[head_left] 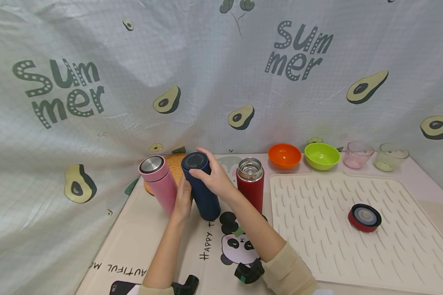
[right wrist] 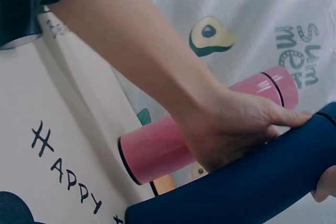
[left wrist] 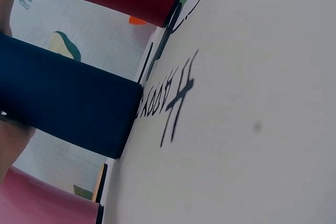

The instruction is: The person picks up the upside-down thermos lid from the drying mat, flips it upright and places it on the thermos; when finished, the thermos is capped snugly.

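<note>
A navy blue thermos bottle point(head_left: 205, 198) stands upright on the table between both hands. My left hand point(head_left: 183, 200) grips its left side, thumb near the top, as the right wrist view also shows. Across the top, my right hand point(head_left: 218, 176) holds the dark lid point(head_left: 195, 159), thumb on the near side and fingers reaching behind. To the left stands a pink thermos bottle point(head_left: 161, 184) with a silver-topped lid, close to my left hand. Right of the navy bottle is a red thermos bottle point(head_left: 250, 188), its steel mouth uncovered and partly hidden by my right forearm.
A red-and-black lid point(head_left: 364, 218) lies on the cream ribbed mat point(head_left: 317, 246) at the right. Along the back stand an orange bowl point(head_left: 284, 156), a green bowl point(head_left: 322, 155), a pink glass cup point(head_left: 358, 155) and a greenish glass cup point(head_left: 390, 157). A printed curtain point(head_left: 203, 73) hangs behind.
</note>
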`<act>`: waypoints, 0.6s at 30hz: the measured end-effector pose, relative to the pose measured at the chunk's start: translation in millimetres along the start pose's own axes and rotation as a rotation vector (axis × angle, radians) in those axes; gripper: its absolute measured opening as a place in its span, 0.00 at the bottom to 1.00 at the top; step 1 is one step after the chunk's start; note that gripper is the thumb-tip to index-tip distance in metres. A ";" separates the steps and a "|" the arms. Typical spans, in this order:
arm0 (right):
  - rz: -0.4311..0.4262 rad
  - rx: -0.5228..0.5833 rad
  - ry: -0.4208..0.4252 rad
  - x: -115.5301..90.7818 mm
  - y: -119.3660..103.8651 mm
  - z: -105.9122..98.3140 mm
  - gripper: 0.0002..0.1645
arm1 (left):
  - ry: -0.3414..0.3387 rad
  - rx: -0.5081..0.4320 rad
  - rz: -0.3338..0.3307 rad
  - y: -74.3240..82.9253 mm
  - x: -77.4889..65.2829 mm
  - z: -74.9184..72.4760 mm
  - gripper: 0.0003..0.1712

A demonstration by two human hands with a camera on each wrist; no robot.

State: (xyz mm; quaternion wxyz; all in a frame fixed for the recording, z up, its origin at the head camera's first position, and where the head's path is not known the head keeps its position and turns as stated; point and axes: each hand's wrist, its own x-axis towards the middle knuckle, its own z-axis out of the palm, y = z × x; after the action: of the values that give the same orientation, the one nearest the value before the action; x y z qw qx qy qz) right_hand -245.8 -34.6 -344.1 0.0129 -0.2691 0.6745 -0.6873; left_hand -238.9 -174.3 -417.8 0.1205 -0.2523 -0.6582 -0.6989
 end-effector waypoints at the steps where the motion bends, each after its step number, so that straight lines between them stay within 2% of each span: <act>1: 0.009 0.006 -0.002 0.2 -0.2 -0.1 0.38 | -0.004 -0.011 0.006 0.0 0.1 0.0 0.43; 6: 0.059 0.027 0.027 1.6 -0.5 0.4 0.38 | -0.019 -0.041 0.023 0.2 0.7 0.5 0.42; 11: 0.033 0.078 0.002 1.3 -0.2 1.3 0.37 | 0.002 -0.027 0.015 2.2 0.6 1.9 0.39; 15: -0.014 0.015 0.047 1.5 1.1 4.1 0.37 | -0.006 -0.004 0.018 11.8 -0.4 6.1 0.37; 18: -0.015 -0.030 0.058 0.7 0.2 5.7 0.39 | -0.004 0.020 0.001 22.4 -2.2 10.0 0.38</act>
State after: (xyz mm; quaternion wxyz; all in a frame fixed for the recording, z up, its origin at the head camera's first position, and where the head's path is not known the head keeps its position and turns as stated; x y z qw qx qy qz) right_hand -244.3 -40.1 -344.4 -0.0157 -0.2541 0.6827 -0.6849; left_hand -223.9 -167.2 -399.6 0.1221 -0.2526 -0.6652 -0.6920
